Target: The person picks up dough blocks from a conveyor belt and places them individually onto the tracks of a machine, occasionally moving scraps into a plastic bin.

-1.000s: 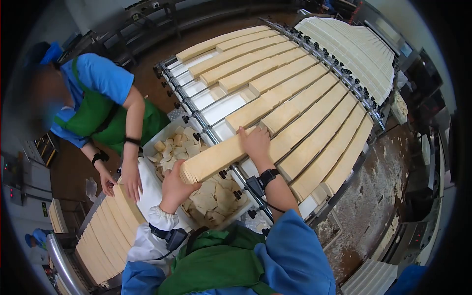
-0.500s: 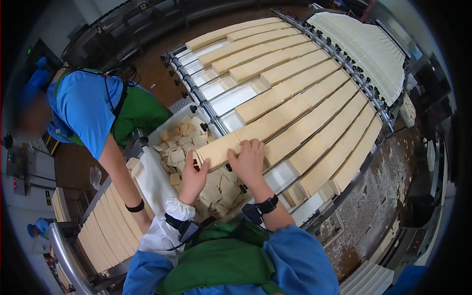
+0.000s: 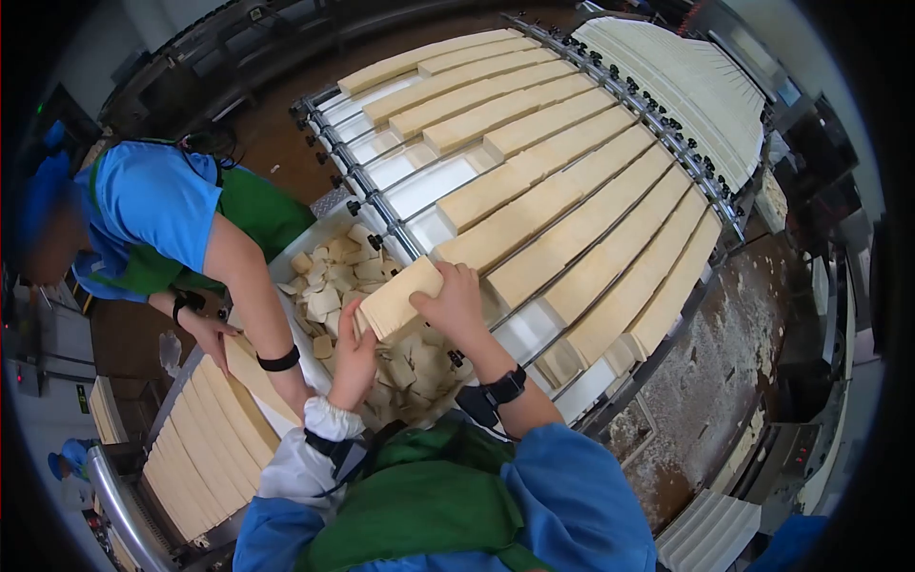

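Between my two hands is a short block of stacked pale dough sheets (image 3: 402, 297), its thin layers showing at the near left end. My left hand (image 3: 354, 365) grips that end, thumb and fingers around it. My right hand (image 3: 455, 307) is closed on the opposite end. The block is held over a bin of loose dough pieces (image 3: 327, 279), apart from the long stacked dough strips (image 3: 515, 224) on the conveyor. The undersides of my fingers are partly hidden.
A metal rail with black knobs (image 3: 367, 195) edges the conveyor (image 3: 429, 188). On the left, a co-worker in blue and green (image 3: 157, 205) has both hands at a tray of dough strips (image 3: 205, 443). Flour litters the floor (image 3: 705, 353) on the right.
The short block has come away from the strip's end and moved left and down with my hands, over the bin. The co-worker's second hand has appeared at the tray.
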### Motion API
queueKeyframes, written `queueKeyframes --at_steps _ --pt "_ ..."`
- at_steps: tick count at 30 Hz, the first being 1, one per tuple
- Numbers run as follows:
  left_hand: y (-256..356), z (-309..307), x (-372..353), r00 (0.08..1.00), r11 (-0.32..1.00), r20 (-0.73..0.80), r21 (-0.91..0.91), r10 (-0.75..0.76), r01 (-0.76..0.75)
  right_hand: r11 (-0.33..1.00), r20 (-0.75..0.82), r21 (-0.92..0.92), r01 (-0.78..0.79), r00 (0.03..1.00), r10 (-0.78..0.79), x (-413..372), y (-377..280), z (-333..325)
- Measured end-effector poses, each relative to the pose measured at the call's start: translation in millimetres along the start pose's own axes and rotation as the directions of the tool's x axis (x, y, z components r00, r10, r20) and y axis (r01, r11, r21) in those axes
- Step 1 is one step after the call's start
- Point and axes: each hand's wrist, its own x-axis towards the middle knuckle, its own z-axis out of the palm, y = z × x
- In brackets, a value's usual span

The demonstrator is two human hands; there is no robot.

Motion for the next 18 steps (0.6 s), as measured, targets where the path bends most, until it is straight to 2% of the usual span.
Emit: queueKeyframes --at_steps 2,4,5,6,8,11,14,17,18 --pt "18.6 3.8 -20.7 0.995 0.992 0.096 0.120 0.031 -0.042 0.996 -0.095 0.062 0.057 0.994 -0.051 -20.3 -4.8 -23.1" --pt "30.6 20.7 -42.4 0.984 0.981 0.178 0.185 0.025 -0.059 0.995 -0.152 0.018 0.103 0.983 -0.099 -45.1 2.9 -52.4" --pt "27.8 33.1 -50.1 0.972 0.973 0.210 0.182 0.105 -0.144 0.991 -0.181 -0.007 0.132 0.975 -0.131 -55.5 11.3 -67.4" --pt "32.4 45.8 -55.6 0.962 0.976 0.261 0.178 0.078 -0.128 0.995 -0.196 0.025 0.099 0.976 -0.092 -64.9 25.4 -79.3" --pt "20.9 72.3 -62.8 0.939 0.998 0.343 0.047 0.026 -0.044 0.998 -0.191 0.058 0.020 0.982 -0.009 -77.5 52.3 -98.4" --pt "-0.7 101.1 -63.8 0.925 0.971 0.376 0.235 -0.047 -0.046 0.989 -0.161 0.100 -0.110 0.979 0.125 -87.2 89.8 -108.7" --pt "-25.7 121.6 -63.2 0.937 0.965 0.350 0.246 0.001 -0.093 0.988 -0.120 0.087 -0.129 0.983 0.139 -88.5 128.4 -105.7" --pt "-27.7 129.2 -61.5 0.939 0.893 0.335 0.396 0.077 -0.214 0.989 -0.081 0.057 -0.137 0.987 0.141 -90.2 126.5 -104.8" --pt "-22.0 131.9 -61.7 0.940 0.879 0.337 0.432 0.049 -0.200 0.992 -0.109 -0.069 -0.108 0.989 0.101 -96.3 123.3 -103.5"
